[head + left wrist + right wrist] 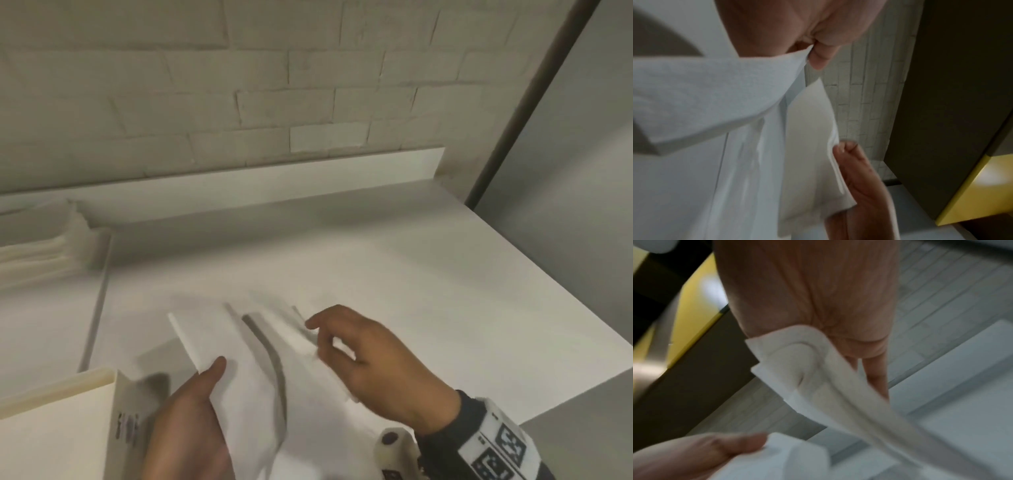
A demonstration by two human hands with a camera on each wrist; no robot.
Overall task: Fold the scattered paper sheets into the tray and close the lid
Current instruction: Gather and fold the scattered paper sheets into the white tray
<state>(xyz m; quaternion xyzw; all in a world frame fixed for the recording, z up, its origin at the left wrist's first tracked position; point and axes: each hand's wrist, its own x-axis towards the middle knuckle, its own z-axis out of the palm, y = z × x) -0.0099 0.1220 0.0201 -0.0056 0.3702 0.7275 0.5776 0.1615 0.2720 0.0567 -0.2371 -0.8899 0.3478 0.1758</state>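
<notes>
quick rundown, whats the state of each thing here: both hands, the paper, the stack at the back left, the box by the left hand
left hand: grip on the near edge of the paper, thumb on top
right hand: fingers curled, pinching the paper's right side
paper sheets: white, held above the counter, bent and partly folded
stack of paper: lying at the back left, untouched
cream box: at the near left; open or closed cannot be told
counter: white, bare here
</notes>
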